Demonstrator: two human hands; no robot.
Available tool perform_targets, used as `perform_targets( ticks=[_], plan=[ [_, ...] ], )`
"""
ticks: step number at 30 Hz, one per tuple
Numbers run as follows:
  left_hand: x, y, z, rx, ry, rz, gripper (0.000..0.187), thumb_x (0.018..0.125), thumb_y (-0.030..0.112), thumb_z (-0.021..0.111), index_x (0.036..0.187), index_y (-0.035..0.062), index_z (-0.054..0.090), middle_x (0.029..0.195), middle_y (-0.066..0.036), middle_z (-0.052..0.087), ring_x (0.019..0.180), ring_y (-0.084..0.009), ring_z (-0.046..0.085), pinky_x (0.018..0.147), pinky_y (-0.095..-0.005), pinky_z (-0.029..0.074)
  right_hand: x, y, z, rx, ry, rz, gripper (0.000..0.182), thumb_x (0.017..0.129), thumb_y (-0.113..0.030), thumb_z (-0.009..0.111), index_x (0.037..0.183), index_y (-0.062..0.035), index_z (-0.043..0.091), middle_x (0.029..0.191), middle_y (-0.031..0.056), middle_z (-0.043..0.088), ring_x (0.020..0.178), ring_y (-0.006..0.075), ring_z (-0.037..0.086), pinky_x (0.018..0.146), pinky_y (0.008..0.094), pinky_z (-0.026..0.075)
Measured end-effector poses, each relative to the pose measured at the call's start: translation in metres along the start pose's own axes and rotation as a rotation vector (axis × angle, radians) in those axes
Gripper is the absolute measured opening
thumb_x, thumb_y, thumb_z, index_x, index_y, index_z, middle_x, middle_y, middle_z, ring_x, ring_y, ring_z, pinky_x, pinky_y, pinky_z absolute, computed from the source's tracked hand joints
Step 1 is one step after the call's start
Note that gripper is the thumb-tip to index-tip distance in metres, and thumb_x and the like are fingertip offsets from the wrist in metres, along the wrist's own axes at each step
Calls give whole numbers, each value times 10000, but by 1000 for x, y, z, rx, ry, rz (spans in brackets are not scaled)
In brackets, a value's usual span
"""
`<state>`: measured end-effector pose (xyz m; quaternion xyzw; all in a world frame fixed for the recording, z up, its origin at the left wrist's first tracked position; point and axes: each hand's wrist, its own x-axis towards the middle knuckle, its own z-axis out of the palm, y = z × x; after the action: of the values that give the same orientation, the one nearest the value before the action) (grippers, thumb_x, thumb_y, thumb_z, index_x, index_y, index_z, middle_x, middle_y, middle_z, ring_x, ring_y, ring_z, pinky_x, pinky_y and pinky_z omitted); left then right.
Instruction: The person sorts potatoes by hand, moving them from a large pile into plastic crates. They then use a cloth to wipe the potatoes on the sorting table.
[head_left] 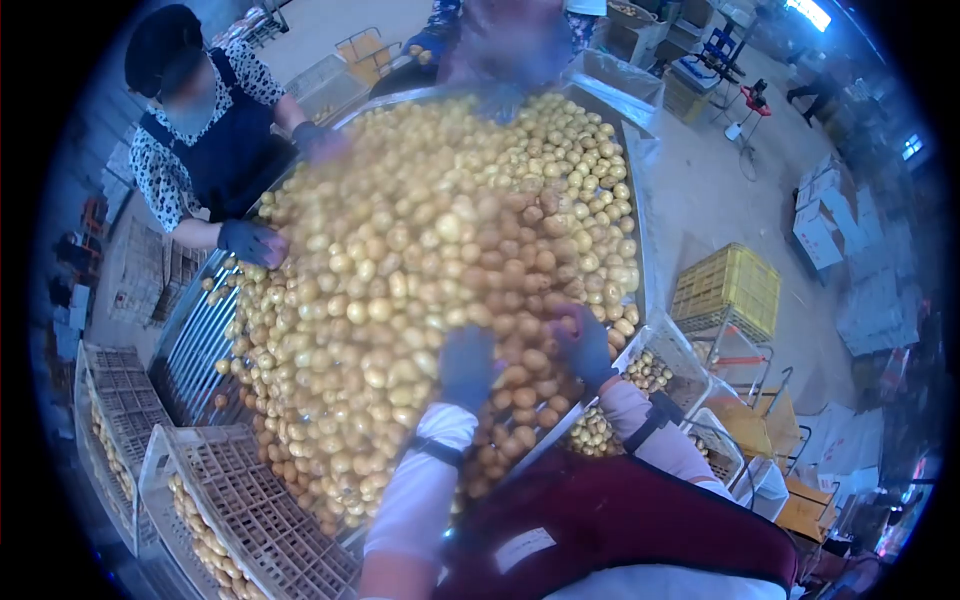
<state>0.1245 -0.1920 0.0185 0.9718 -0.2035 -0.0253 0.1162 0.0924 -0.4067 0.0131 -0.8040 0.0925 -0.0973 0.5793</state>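
Note:
A large heap of small, round, yellow-brown potatoes (370,290) covers a metal-sided sorting table (643,235). My left hand (467,365), in a dark glove, rests on the potatoes at the near side with its back up; its fingers are blurred and tucked out of sight. To the right, near the table's edge, is my right hand (585,345), gloved in dark grey with a pinkish palm side. Its fingers are curled inward among the potatoes, and what they hold, if anything, is hidden. Browner potatoes (520,350) lie in shadow between my two hands.
Across the heap, a co-worker's gloved hands (255,243) touch the potatoes at left; another person (510,50) stands at the far side. Plastic crates (255,490) with potatoes stand at lower left. A crate (680,350) adjoins the right edge, with a yellow crate (728,290) beyond.

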Motion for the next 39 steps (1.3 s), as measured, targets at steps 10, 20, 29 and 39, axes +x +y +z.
perform_targets(
  ticks=[10,20,29,39],
  plan=[
    [-78,36,-44,-393,429,185,416,750,267,780,1062,35,633,1077,-173,594,1057,-368,559,936,-477,454,-82,4,34,960,-776,312,450,1068,-363,417,1353,-30,518,1229,69,618,1100,203,607,965,357,505],
    [-87,55,-36,-800,217,248,471,932,280,663,1299,15,534,1236,-178,555,1141,-386,560,1026,-477,439,-153,-1,-103,1437,-113,551,539,1018,-468,331,1177,-7,560,1009,180,654,805,269,640,676,379,551],
    [-30,11,30,-532,232,96,442,899,252,663,1276,28,608,1186,-207,654,1130,-388,605,968,-466,485,-430,225,-302,520,874,785,432,953,-548,530,1038,-127,577,880,66,573,798,227,543,687,370,461],
    [-34,11,57,-497,244,166,420,839,233,721,1212,51,658,1146,-171,651,1070,-380,610,955,-459,479,-30,14,-20,-554,133,-433,603,871,-201,707,1414,-31,508,1408,218,519,1284,421,498,1088,459,399]
  ],
)
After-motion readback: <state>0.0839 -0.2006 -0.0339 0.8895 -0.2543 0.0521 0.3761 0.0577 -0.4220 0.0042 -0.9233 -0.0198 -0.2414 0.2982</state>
